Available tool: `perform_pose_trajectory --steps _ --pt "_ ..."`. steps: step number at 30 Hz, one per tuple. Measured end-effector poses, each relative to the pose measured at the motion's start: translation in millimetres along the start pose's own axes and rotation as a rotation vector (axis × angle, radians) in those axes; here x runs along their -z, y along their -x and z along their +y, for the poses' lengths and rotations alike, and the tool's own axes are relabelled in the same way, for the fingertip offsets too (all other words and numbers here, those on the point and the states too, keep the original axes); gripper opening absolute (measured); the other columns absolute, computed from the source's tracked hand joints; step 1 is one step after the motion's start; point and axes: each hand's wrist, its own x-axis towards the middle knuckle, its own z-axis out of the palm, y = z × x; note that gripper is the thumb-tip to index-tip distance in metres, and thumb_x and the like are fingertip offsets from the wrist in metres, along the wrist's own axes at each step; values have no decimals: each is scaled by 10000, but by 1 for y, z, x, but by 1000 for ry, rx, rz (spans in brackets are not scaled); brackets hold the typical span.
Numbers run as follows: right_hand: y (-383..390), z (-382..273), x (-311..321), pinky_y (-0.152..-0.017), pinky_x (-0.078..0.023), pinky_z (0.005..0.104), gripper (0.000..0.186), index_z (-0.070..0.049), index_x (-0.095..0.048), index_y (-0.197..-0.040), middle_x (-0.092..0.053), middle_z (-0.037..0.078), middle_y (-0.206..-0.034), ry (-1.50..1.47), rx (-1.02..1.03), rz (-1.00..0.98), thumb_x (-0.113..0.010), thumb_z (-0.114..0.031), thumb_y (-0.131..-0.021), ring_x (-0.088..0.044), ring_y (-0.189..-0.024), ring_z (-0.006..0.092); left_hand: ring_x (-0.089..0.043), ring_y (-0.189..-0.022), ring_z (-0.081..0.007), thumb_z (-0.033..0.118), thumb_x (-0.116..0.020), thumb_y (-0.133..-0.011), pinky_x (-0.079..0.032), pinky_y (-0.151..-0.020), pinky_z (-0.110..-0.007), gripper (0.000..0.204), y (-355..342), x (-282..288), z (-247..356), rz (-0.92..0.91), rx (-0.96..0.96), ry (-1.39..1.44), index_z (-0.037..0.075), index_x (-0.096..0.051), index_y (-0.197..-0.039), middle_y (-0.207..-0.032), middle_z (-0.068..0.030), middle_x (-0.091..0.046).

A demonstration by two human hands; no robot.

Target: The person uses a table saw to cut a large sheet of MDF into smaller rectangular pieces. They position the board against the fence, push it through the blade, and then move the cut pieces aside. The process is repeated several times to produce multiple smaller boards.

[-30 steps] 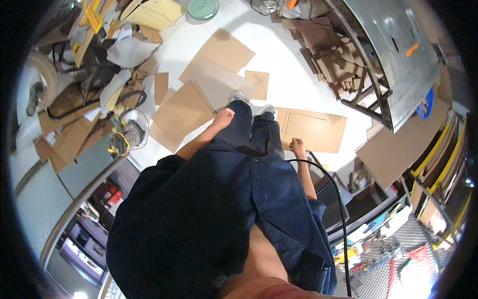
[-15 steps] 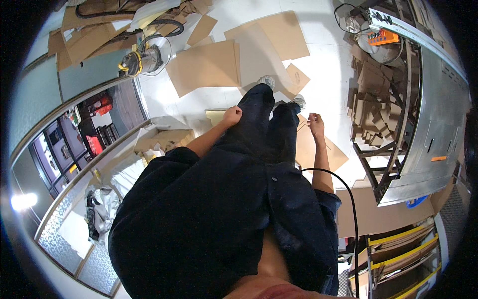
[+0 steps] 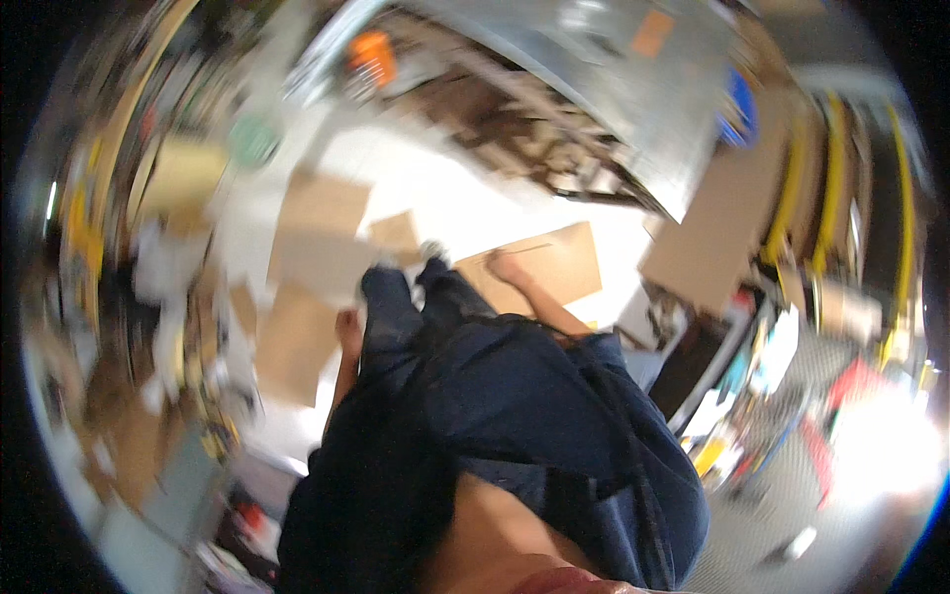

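My left hand [image 3: 348, 325] hangs low beside my dark trouser leg, close to a flat cardboard sheet [image 3: 294, 351] on the floor. My right hand [image 3: 505, 265] is held out on the other side, seen against another brown cardboard sheet [image 3: 564, 267] that lies below it. Motion smears the fingers of both hands, and I can make out nothing held in either. Further sheets of cardboard [image 3: 319, 228] lie on the white floor ahead of my feet.
A grey metal-topped bench [image 3: 633, 99] stands ahead to the right, with cardboard pieces [image 3: 554, 158] beneath it and an orange object [image 3: 372, 59] at its left end. At the right is a rack with yellow edges [image 3: 833, 188]. A pale green round object [image 3: 254, 139] is at the far left.
My view has swung round to the right, so the bench now lies ahead and the yellow-edged rack shows more fully. Both arms still hang at my sides.
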Motion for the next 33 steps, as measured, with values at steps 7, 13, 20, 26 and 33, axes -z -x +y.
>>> perform_pose_trajectory --steps 7,13,20,26,33 --pt "54 23 68 -762 -514 485 380 49 -635 -869 -663 258 -912 -221 -195 314 -442 -272 -932 -646 -832 422 -591 -759 -209 173 -515 -951 -476 -710 -343 172 -85 -62 135 -400 127 -298 34 -612 -983 -802 -120 -631" --pt "136 46 77 -722 -525 400 387 32 -638 -886 -681 174 -755 -594 -415 551 -505 -328 -928 -686 -736 278 -645 -751 -245 217 -577 -941 -497 -693 -357 158 -144 -185 240 -859 -360 -436 87 -604 -1028 -798 -132 -658" --pt "209 83 63 -860 -493 443 394 0 -650 -986 -683 223 -951 -853 -732 728 -571 -377 -902 -640 -977 378 -646 -739 -277 133 -547 -906 -503 -682 -366 141 -82 -334 401 -1150 -749 -556 63 -604 -1014 -788 -144 -649" --pt "234 170 76 -843 -501 410 364 -22 -652 -992 -694 190 -941 -1045 -790 752 -579 -370 -912 -660 -940 337 -600 -1029 -318 107 -565 -880 -472 -878 -413 205 22 -474 445 -1338 -985 -475 45 -572 -1075 -1047 -169 -612" --pt "274 314 171 -843 -493 444 362 3 -632 -1013 -678 227 -969 -995 -771 840 -580 -339 -906 -632 -977 395 -531 -1099 -370 91 -597 -828 -441 -924 -443 327 89 -632 464 -1243 -1248 -726 29 -521 -1140 -1153 -178 -538"
